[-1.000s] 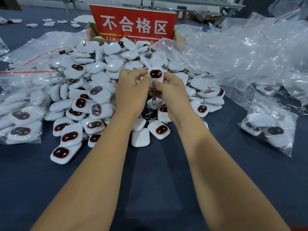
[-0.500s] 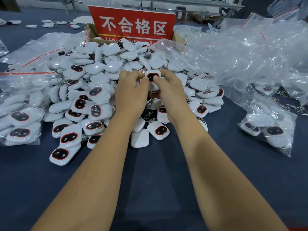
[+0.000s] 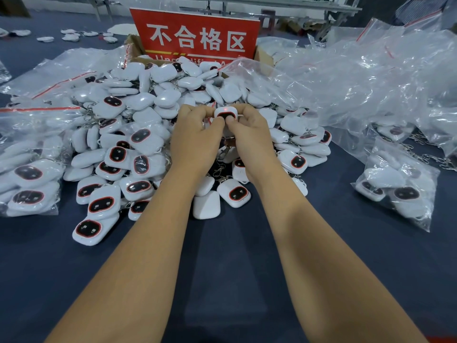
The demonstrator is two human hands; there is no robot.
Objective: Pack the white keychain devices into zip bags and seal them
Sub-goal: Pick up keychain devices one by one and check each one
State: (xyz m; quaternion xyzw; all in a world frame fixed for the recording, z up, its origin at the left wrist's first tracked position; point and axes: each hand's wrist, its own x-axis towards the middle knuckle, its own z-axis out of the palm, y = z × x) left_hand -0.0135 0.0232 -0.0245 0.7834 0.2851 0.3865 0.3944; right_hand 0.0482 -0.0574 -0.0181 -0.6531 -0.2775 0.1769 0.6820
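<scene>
A white keychain device [image 3: 226,112] with a black, red-rimmed face and a small red light is held above the pile. My left hand [image 3: 195,139] and my right hand [image 3: 249,137] both grip it, thumbs pressed side by side on its face. Its metal clasp [image 3: 223,152] hangs down between my wrists. A big heap of loose white devices [image 3: 148,125] lies under and to the left of my hands. Empty clear zip bags [image 3: 358,80] are heaped at the right.
Filled zip bags lie at the far left [image 3: 27,167] and at the right [image 3: 395,186]. A red sign with white characters [image 3: 195,35] stands in a cardboard box behind the heap. Loose metal chains [image 3: 425,154] lie at the right. Dark blue cloth [image 3: 222,268] covers the table.
The device has tilted flatter, and both thumbs have slid onto its face until they meet. A red light now shows at its top edge.
</scene>
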